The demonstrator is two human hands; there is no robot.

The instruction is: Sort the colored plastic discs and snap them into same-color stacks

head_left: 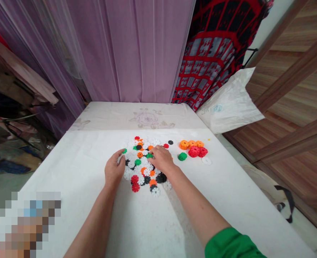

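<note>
A loose heap of notched plastic snowflake discs, in white, black, red, orange and green, lies on the white-covered table point(88, 168). At the heap's left edge, my left hand point(115, 168) has its thumb and forefinger around a green snowflake disc point(124, 151). My right hand point(161, 157) reaches over the heap from the right, its fingertips closed on another green snowflake disc point(149, 156). Among the loose pieces are a green disc point(137, 162), a red disc point(135, 187) and a white disc point(155, 192).
Right of the heap stand grouped discs: orange stacks point(184, 144), red stacks point(194, 151), a green stack point(182, 156) and a white disc point(206, 161). A white bag point(230, 104) is at the table's right edge. Purple curtains point(128, 50) hang behind; a blurred patch covers the lower left.
</note>
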